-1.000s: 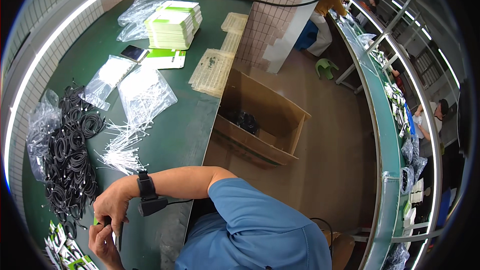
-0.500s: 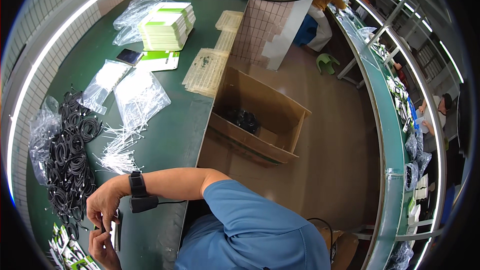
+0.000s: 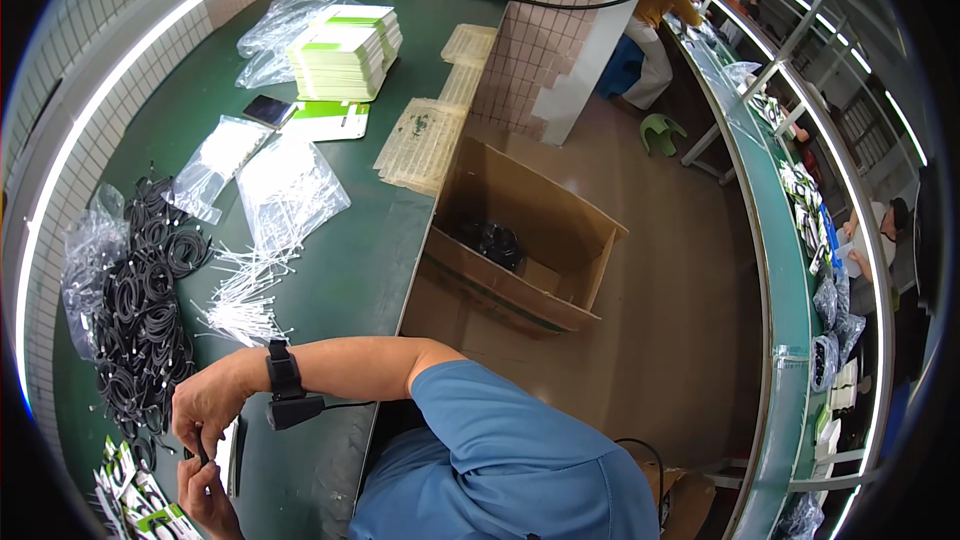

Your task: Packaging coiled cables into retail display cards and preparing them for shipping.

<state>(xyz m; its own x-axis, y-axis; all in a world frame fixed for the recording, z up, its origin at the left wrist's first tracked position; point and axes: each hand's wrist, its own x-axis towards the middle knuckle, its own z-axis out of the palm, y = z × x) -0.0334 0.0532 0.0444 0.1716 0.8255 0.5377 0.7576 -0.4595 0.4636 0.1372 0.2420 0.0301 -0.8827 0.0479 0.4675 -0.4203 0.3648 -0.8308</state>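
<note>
Close together at the lower left of the table, my two hands work on a small dark piece that looks like a black cable (image 3: 202,448). My right hand (image 3: 207,405), with a black band and box on its wrist, reaches in from above and pinches it. From below, my left hand (image 3: 205,498) closes its fingertips at its lower end. The fingers partly hide it. Just right of them lies a narrow white item with a dark edge (image 3: 232,460). Beyond the hands is a heap of coiled black cables (image 3: 140,320), and white cable ties (image 3: 245,295) spill from a clear bag (image 3: 290,190).
Green-and-white packages (image 3: 140,495) lie at the lower left corner. A stack of white-green cards (image 3: 345,55), a phone (image 3: 268,111) and plastic bags are farther up the green table (image 3: 375,240). A cardboard box (image 3: 530,280) stands right of it. Other people sit along a bench (image 3: 740,150).
The scene has shifted slightly rightward in view. My hands stay together at nearly the same spot, with the dark piece between the fingertips showing a little more.
</note>
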